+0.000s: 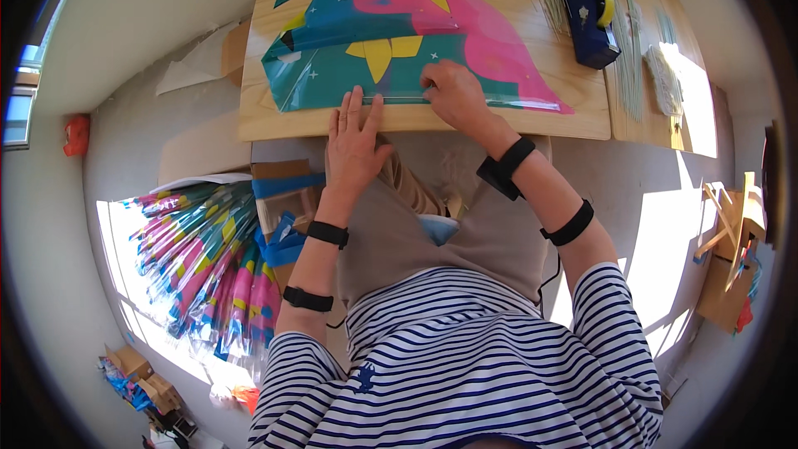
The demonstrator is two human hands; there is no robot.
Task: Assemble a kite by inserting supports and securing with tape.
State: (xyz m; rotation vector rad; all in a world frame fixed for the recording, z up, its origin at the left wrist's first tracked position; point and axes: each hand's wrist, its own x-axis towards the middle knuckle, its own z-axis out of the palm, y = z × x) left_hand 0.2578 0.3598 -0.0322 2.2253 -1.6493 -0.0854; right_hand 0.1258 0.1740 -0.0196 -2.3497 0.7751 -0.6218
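Observation:
A thin, glossy plastic sheet (pixel 324 41) printed in teal, pink and yellow lies over the wooden table, its near edge running close to the table's front. My left hand (pixel 356 137) rests there with fingers stretched out and fingertips pressing the edge. To its right, my right hand (pixel 459 98) is curled into a pinch at the same edge; whatever its fingertips hold is hidden. A thin pale line, perhaps a slim rod or a fold (pixel 399 100), runs along the edge between both hands.
A dark blue tape dispenser (pixel 592 29) with a yellow roll stands at the table's right, beside bunches of thin sticks (pixel 629 75). Many rolled printed sheets (pixel 208 258) fan out at lower left, next to a cardboard box (pixel 283 208). Wooden pieces (pixel 731 233) stand far right.

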